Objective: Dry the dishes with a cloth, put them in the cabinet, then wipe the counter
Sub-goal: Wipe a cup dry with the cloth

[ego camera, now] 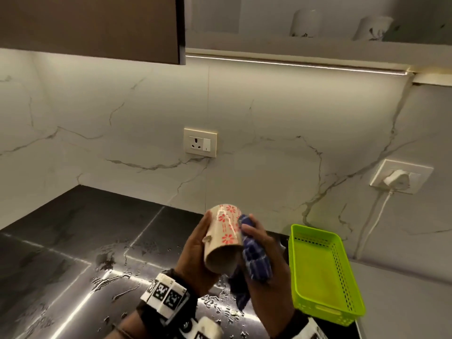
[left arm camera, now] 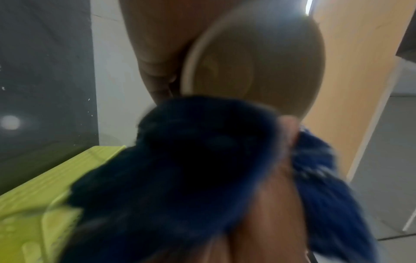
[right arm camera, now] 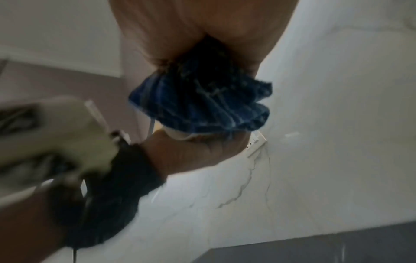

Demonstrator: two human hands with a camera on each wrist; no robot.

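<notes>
1. My left grip has its fingers and thumb wrapped around a beige cup printed with red flowers.
2. The cup is held in the air above the bench. It lies tilted on its side, with one round end facing me and the other toward the wall.
3. My right grip is curled around a bunched blue checked cloth, with the thumb over the top of it.
4. The cloth presses against the right side of the cup, and a loose end hangs down below the hand.
5. The bench is dark, glossy stone. Puddles and drops of water lie on it under and to the left of both hands.
6. A lime green plastic basket with perforated walls sits on the bench just right of my right grip.
7. Above and to the right, an open cabinet shelf holds two white cups, which look blurred.
8. The marble-patterned wall behind has a wall socket in the middle. Further right is a white plug with its cord hanging down.
9. Both wrist views are blurred.
</notes>
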